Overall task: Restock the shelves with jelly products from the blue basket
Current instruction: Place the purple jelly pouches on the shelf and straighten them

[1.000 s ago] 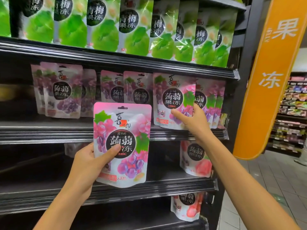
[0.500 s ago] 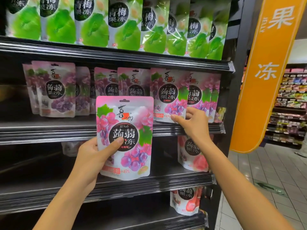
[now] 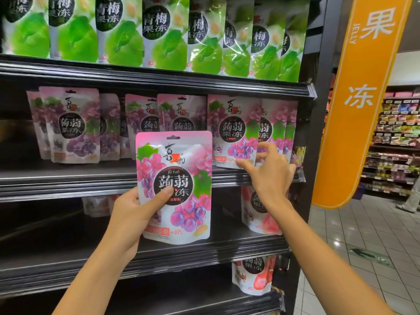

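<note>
My left hand grips a pink grape jelly pouch upright in front of the shelving, thumb across its front. Behind it, several matching grape pouches stand in a row on the middle shelf. My right hand reaches to the front grape pouch at the right end of that row. Its fingers are spread and loosely bent, with the fingertips at the pouch's lower right corner. The blue basket is out of view.
Green plum jelly pouches fill the top shelf. Peach pouches stand at the right end of the lower shelves, whose left parts are dark. An orange hanging sign and a tiled aisle lie to the right.
My right hand has loosened from its grip on the shelved grape pouch and spread its fingers. The pouch in my left hand has risen slightly and shifted right.
</note>
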`<state>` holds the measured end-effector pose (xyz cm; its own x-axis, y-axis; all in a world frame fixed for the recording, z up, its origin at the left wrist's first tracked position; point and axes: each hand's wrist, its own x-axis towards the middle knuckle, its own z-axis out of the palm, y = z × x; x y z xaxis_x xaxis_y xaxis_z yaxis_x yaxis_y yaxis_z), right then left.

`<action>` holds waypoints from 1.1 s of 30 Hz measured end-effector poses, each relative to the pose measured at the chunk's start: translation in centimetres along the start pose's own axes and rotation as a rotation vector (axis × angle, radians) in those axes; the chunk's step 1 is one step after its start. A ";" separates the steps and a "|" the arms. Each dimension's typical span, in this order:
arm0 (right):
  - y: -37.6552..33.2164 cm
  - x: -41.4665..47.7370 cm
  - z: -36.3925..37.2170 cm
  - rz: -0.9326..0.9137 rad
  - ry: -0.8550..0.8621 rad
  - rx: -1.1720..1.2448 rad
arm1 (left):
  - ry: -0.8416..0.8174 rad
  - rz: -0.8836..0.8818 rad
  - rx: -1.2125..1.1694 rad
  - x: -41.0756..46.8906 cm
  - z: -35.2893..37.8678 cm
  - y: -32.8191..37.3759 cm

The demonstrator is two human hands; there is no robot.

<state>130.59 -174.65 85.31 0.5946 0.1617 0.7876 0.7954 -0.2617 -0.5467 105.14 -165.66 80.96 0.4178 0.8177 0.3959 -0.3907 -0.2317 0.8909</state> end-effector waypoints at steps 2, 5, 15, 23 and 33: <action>0.0 0.0 -0.2 0.006 -0.009 -0.023 | -0.007 -0.004 -0.011 0.0 0.4 0.1; -0.2 -0.5 -1.0 -0.021 0.022 0.019 | -0.015 -0.017 -0.008 0.0 1.0 0.4; -5.3 -4.1 -3.4 0.082 -0.775 0.900 | 0.050 0.046 0.066 3.1 4.6 3.9; -5.9 0.4 -1.6 0.213 -0.467 0.832 | 0.098 0.692 0.758 2.0 5.2 3.2; -5.9 1.1 0.9 0.056 -0.475 0.597 | -0.019 0.590 1.095 2.3 7.2 -0.4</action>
<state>126.69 -172.05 89.15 0.5153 0.5901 0.6215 0.6109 0.2557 -0.7493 112.09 -167.49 83.14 0.4264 0.4338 0.7938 0.3631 -0.8858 0.2890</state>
